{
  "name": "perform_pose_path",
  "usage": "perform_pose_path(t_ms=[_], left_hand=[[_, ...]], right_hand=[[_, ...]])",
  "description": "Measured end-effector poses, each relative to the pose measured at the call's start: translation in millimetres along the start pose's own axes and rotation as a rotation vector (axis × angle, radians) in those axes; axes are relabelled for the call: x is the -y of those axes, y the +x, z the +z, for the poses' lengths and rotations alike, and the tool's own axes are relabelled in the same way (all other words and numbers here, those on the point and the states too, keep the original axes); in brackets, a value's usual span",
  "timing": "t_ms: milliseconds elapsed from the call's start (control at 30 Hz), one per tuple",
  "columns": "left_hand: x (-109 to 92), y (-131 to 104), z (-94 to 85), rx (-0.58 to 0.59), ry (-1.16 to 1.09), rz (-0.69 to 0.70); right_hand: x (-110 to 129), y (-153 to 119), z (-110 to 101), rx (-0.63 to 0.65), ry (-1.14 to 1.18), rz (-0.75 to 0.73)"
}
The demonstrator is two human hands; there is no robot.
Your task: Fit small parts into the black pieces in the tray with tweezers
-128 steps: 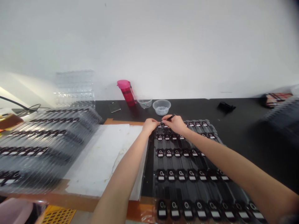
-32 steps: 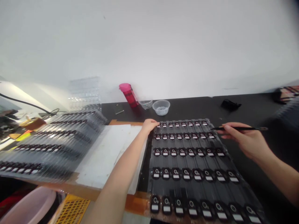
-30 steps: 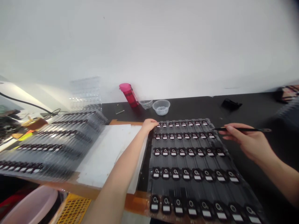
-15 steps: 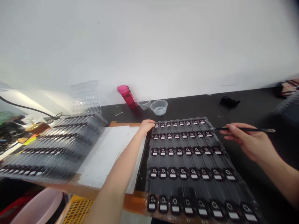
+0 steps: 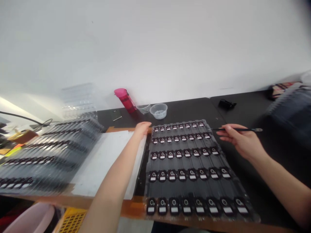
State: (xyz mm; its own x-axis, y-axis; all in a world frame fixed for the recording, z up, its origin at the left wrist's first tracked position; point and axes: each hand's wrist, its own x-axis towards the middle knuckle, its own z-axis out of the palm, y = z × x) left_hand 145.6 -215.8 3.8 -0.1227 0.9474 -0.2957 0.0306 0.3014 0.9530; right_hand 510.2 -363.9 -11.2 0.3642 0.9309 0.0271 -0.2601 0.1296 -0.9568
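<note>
A clear plastic tray (image 5: pixel 179 163) lies on the dark table, holding five rows of small black parts, each with a ring mark and a white label. At its far left corner, my left hand (image 5: pixel 143 128) has its fingers together on the edge. Off the tray's far right corner, my right hand (image 5: pixel 234 137) grips a thin black tool (image 5: pixel 245 129) between thumb and fingers. The tool's tip points left, close to the tray's right edge. A white sheet (image 5: pixel 104 161) lies under my left forearm.
Filled trays (image 5: pixel 70 142) are stacked at the left. Behind stand a pink bottle (image 5: pixel 126 101) and a clear bowl (image 5: pixel 158 111) of small pieces. A black object (image 5: pixel 226 104) lies back right, near more stacked trays (image 5: pixel 293 110). A yellow basket (image 5: pixel 71 221) is below.
The whole scene has shifted left in view, showing more of the right-hand tray stack. Both hands keep nearly the same places beside the tray, and my right hand still holds the tool.
</note>
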Motion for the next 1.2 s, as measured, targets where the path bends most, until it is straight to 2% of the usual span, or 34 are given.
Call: perform_pose_path(t_ms=[67,167,233,300,333,467,633,700,767,867,1000,1100,1200], left_hand=[[-13,-12,-3.9,0.025,-0.111,-0.020],[-22,-44,-3.3,0.145,-0.251,-0.067],[-17,-70,0.9,0.243,-0.328,-0.119],[-6,-93,6.0,0.381,-0.520,-0.244],[0,-103,8.4,0.406,-0.575,-0.283],[15,-127,15.8,0.408,-0.718,-0.332],[18,-131,19.9,0.325,-0.857,-0.308],[19,-130,20.3,0.331,-0.882,-0.310],[21,-131,20.3,0.342,-0.891,-0.314],[25,-133,20.1,0.354,-0.889,-0.308],[28,-136,20.8,0.362,-0.898,-0.317],[28,-138,21.7,0.378,-0.905,-0.322],[28,-139,22.0,0.381,-0.915,-0.320]], right_hand=[[-2,2,-1,-0.009,0.003,0.003],[-2,2,-1,-0.032,0.008,-0.016],[-1,2,0,-0.032,0.018,-0.020],[0,1,2,-0.013,0.042,0.003],[1,1,2,-0.001,0.060,0.017],[2,-1,3,0.058,0.128,0.042],[9,-11,9,0.115,0.049,-0.027],[17,-21,20,0.168,-0.054,-0.102],[28,-35,37,0.274,-0.175,-0.160],[42,-53,71,0.479,-0.391,-0.251],[45,-58,117,0.696,-0.610,-0.501],[37,-51,137,0.764,-0.607,-0.544],[27,-43,144,0.776,-0.562,-0.509]])
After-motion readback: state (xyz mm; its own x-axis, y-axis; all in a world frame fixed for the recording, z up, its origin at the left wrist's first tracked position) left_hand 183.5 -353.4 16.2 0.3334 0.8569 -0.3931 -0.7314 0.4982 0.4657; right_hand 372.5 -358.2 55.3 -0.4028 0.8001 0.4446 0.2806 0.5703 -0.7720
